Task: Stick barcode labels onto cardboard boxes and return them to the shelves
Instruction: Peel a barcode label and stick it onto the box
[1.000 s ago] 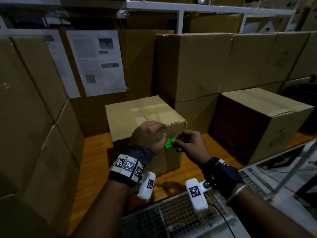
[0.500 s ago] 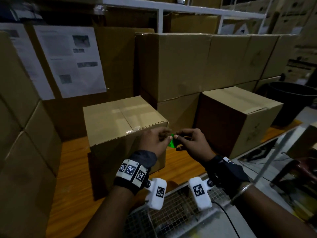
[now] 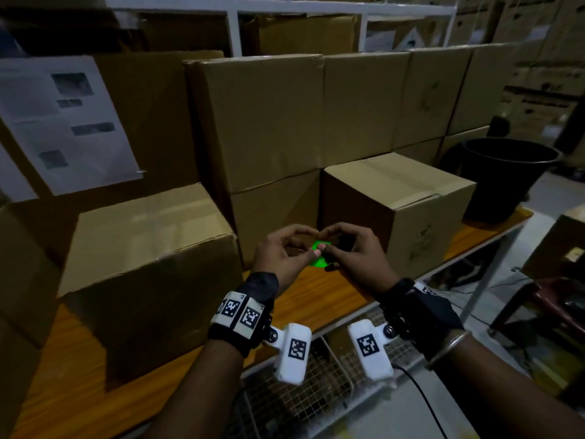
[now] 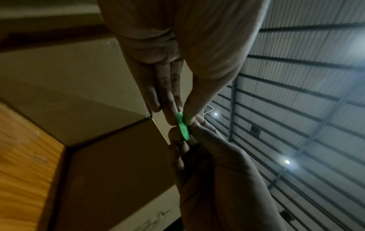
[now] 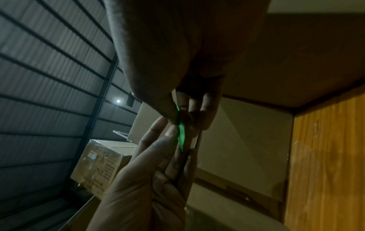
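1. The cardboard box (image 3: pixel 148 248) is sitting on the wooden shelf (image 3: pixel 316 289), just left of the left hand (image 3: pixel 278 258).
2. The left hand and the right hand (image 3: pixel 354 258) are meeting fingertip to fingertip, each pinching the green label (image 3: pixel 319 256) between thumb and fingers, clear of the box.
3. My advice: peeling slowly by one corner, keeping the sticky side off the fingers, then pressing it flat on the box face.
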